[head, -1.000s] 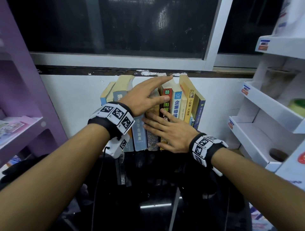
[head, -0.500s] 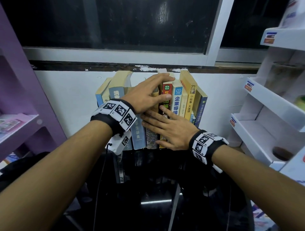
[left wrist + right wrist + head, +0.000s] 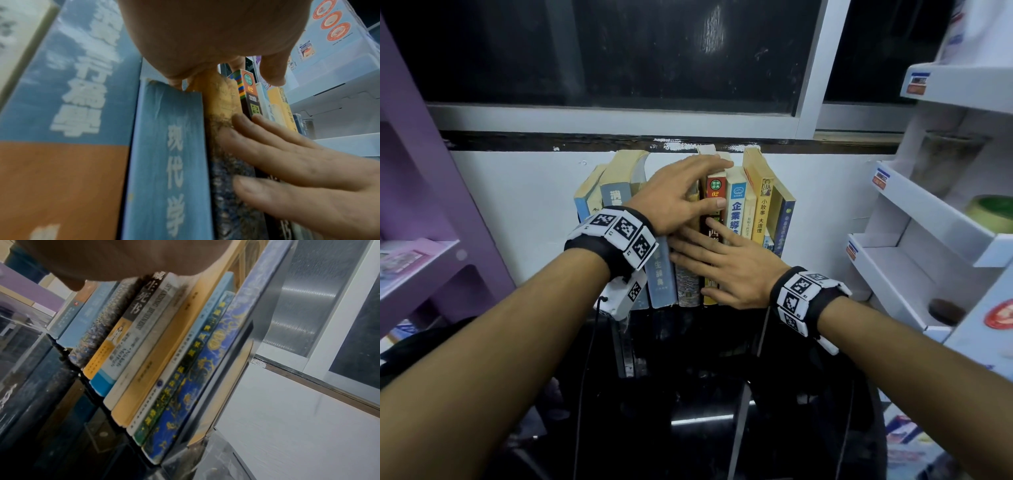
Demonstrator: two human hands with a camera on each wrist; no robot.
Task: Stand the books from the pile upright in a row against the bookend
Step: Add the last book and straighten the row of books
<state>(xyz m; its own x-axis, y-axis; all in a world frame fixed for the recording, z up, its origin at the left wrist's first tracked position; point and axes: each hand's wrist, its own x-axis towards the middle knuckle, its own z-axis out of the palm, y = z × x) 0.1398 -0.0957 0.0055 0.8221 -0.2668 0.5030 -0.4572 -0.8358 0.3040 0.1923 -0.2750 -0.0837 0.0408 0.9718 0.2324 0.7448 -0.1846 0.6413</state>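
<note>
Forearms come in from the bottom of the head view, each with a black-and-white marker band at the wrist. Black glossy tabletop (image 3: 688, 394) under them, reflecting the book spines.

Right hand (image 3: 726, 267) lies flat against the spines in the middle of the row of books (image 3: 736, 212), fingers straight and spread, tips reaching left across the worn tan-and-blue patterned book (image 3: 224, 104) and the dark book with the red "02" top (image 3: 716, 192). Nothing is gripped, just pressing. The right wrist view shows only the heel of that hand at the top edge.

Left hand (image 3: 674, 198) sits higher, over the top of the row. Fingers (image 3: 709, 162) reach across the top edges of the middle books, loosely extended; the thumb (image 3: 709, 205) points right across the spines near the "02" label. The left wrist view shows fingertips on the top of the tan book. Contact, no clear pinch.

Books all stand upright on the tabletop, spines out, packed side by side. Leftmost ones lean slightly left. At the right end the blue book with gold ornament (image 3: 197, 386) stands against a dark upright bookend (image 3: 232, 369).

Behind the row: white wall (image 3: 517, 205), then dark window (image 3: 654, 51) in a white frame. Purple shelf unit (image 3: 421, 205) to the left, white display rack (image 3: 928, 222) to the right.
</note>
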